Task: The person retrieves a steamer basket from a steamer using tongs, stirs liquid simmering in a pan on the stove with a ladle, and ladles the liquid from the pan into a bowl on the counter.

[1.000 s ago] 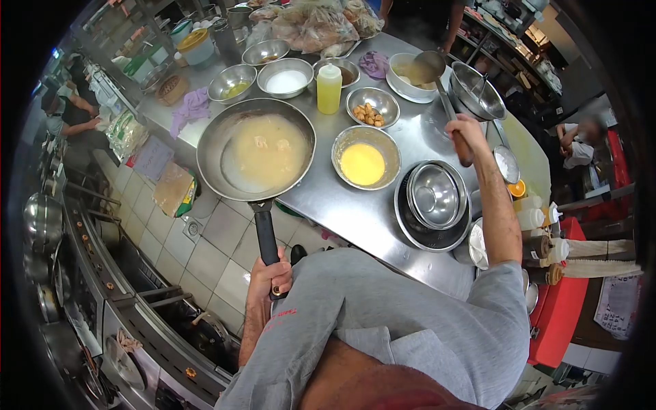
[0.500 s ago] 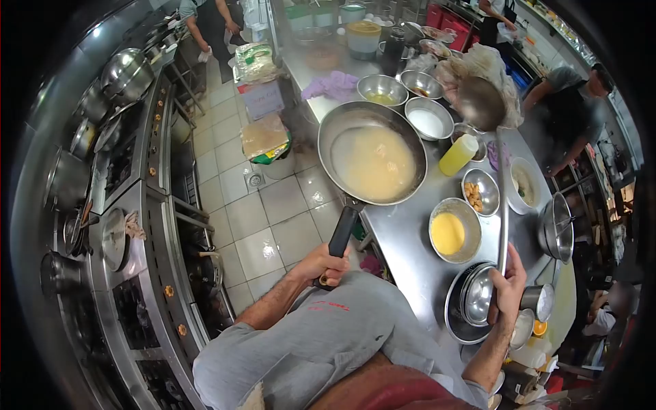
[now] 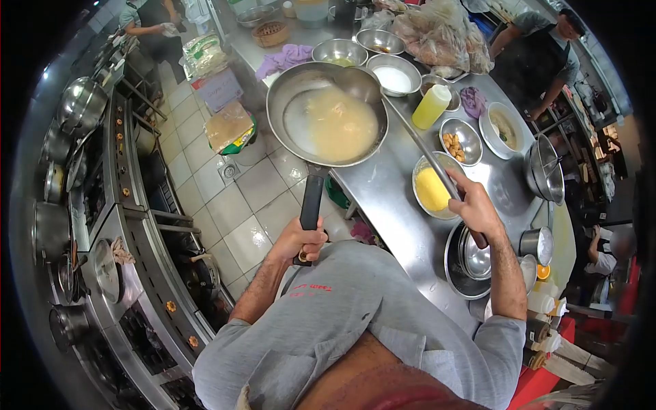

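My left hand [image 3: 298, 240] is wrapped round the black handle of a frying pan [image 3: 280, 119], held level beside the metal table's edge. Cloudy, pale yellow-beige liquid [image 3: 342, 130] with a few lumps lies in the pan. In my right hand [image 3: 476, 208] is the long shaft of a metal ladle [image 3: 415, 137], gripped near its lower end. The ladle's cup reaches over the pan's far right side; whether it touches the liquid I cannot tell. Under the shaft stands a bowl [image 3: 447, 164] of bright yellow liquid. Stacked metal bowls [image 3: 476, 260] sit below my right hand.
On the steel table [image 3: 383, 198] stand a yellow squeeze bottle [image 3: 429, 111], a bowl with brown pieces [image 3: 471, 145], a bowl of white contents [image 3: 394, 76] and purple cloths [image 3: 287, 60]. Stoves line the left. A co-worker [image 3: 540, 61] stands across the table, another person far left.
The ladle has swung left and down from above the plastic bags to the pan. My right hand has risen with it. The camera view has shifted, with the pan now further up and left.
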`<state>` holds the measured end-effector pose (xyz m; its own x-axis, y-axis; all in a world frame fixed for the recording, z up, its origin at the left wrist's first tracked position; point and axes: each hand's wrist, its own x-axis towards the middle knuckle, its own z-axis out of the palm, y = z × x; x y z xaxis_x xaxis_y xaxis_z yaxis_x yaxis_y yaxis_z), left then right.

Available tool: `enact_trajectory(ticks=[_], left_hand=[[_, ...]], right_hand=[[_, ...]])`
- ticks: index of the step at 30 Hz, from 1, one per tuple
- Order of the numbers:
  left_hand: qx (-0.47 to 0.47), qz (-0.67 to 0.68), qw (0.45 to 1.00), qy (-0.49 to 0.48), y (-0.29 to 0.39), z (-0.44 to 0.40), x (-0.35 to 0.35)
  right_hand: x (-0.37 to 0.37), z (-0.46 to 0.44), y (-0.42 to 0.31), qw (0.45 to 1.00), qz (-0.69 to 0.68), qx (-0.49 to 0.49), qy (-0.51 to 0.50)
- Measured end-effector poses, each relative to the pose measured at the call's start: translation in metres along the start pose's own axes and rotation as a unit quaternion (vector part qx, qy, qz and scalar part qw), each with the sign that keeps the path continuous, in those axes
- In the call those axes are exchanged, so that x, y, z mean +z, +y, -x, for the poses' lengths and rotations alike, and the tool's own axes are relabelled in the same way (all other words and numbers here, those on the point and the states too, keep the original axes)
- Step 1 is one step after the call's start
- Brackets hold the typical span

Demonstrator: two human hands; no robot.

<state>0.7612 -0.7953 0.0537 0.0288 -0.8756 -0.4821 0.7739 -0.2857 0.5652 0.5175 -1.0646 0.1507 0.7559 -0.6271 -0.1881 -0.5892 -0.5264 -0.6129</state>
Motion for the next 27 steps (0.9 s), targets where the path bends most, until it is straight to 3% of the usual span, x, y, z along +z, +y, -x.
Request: enact_trajectory(ticks=[2, 4, 10, 16, 27], left_hand=[[0.004, -0.008, 1.0, 0.003, 0.0, -0.002, -0.003], [0.009, -0.015, 1.0, 0.007, 0.001, -0.003, -0.003], [0.032, -0.011, 0.999, 0.032, 0.004, -0.009, 0.002], [0.018, 0.02, 0.999, 0.021, 0.0, -0.009, 0.001], [0.021, 0.025, 0.999, 0.039, -0.015, -0.007, 0.0]], right_hand=[[0.003, 0.001, 0.008, 0.997, -0.071, -0.018, -0.008], [0.004, 0.003, 0.007, 0.969, -0.227, 0.048, -0.089], [0.008, 0.027, -0.018, 0.877, -0.426, 0.176, -0.134], [0.012, 0.041, -0.061, 0.842, -0.468, 0.197, -0.182], [0.027, 0.04, -0.12, 0.86, -0.438, 0.164, -0.205]])
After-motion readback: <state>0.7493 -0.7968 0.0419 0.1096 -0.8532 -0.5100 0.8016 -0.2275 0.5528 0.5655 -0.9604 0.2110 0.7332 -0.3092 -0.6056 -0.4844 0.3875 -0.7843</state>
